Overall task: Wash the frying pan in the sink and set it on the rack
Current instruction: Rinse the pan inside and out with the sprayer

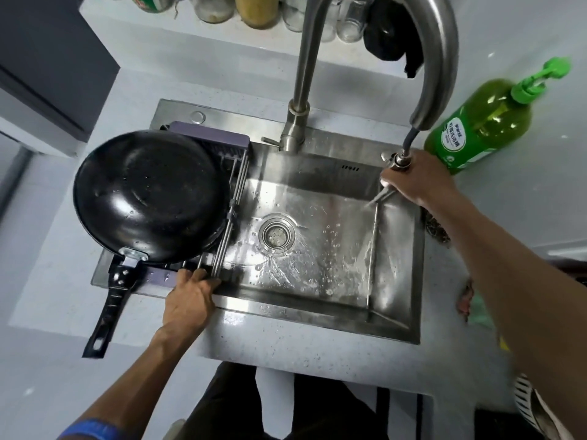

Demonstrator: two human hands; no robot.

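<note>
Black frying pan [149, 195] upturned on rack [233, 198], seemingly wet.

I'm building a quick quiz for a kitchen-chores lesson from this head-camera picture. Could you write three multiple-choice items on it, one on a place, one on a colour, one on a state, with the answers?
1. Where is the black frying pan?
A. Upside down on the purple-framed wire rack at the left end of the steel sink
B. Flat on the sink floor over the drain
C. Held under the tap

2. What colour is the pump-top soap bottle?
A. Blue
B. Green
C. White

3. What is the right hand doing?
A. Resting open on the counter
B. Gripping the pan handle
C. Holding the pull-out spray head, which sprays water into the sink

Answers: 1 A, the pan's underside faces up on the rack; 2 B, the bottle and pump are green; 3 C, its fingers wrap the head while the left hand grips the rack's front edge.
</note>
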